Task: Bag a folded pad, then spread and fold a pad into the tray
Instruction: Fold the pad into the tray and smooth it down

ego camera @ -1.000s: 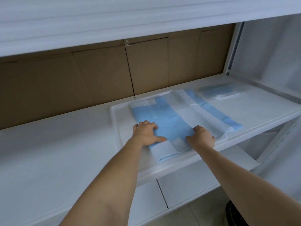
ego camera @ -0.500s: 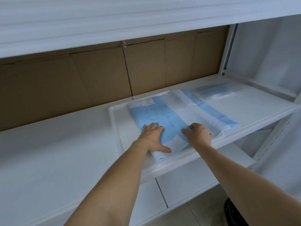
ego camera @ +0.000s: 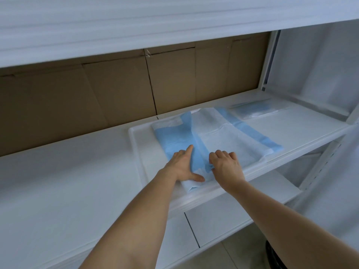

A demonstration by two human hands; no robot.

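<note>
A blue and white pad point(ego camera: 217, 136) lies partly folded in the white tray point(ego camera: 134, 144) on the middle shelf. Its white side faces up on the right and a blue strip runs along its far right edge. My left hand point(ego camera: 181, 166) presses flat on the blue part near the tray's front, fingers straight. My right hand point(ego camera: 226, 166) sits just to the right of it, fingers curled, pinching a fold of the pad at its near edge. A bagged folded pad point(ego camera: 254, 110) lies on the shelf behind the tray, at the back right.
Brown cardboard point(ego camera: 116, 98) lines the back of the shelf. The upper shelf point(ego camera: 155, 26) overhangs close above. A white upright post point(ego camera: 272, 61) and side panel stand at the right. A lower shelf point(ego camera: 233, 216) shows beneath the tray.
My right hand has drawn the pad's fold leftwards, so white now covers more of the blue. My left hand has flattened and slid slightly towards me. The hands are closer together.
</note>
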